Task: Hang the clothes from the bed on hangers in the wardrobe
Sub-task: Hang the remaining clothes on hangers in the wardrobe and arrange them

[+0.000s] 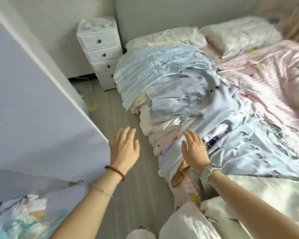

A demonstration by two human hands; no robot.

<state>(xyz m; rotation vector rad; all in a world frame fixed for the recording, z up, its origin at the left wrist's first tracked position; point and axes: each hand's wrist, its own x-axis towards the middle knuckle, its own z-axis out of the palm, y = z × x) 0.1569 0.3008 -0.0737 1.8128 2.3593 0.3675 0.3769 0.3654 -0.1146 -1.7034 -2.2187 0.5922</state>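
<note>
At the far left stands a pale lilac panel [33, 100], probably the wardrobe's side or door, though no rail or hangers show. Just right of its edge the left hand [125, 147], a dark red bead bracelet [116, 171] on its wrist, hovers over the grey wood-look floor [128, 195] with fingers spread and straight, holding nothing — reaching forward, it seems, to gather cloth. Behind it, against the wall, is a white plastic chest of drawers with dark knobs [100, 52]. The right hand [195, 150] is likewise flat and empty, fingers extended over the near edge of the clothes heap, apparently about to take the first garment. The clothes lie along the left side of the bed with its pink striped cover [266, 75]: a blue-and-white checked garment [159, 66] farthest back, then a pale blue shirt with dark lettering [188, 99], and shiny silvery-blue fabric [248, 131] nearest the hand — all rumpled, loosely overlapping, none yet on a hanger.
</note>
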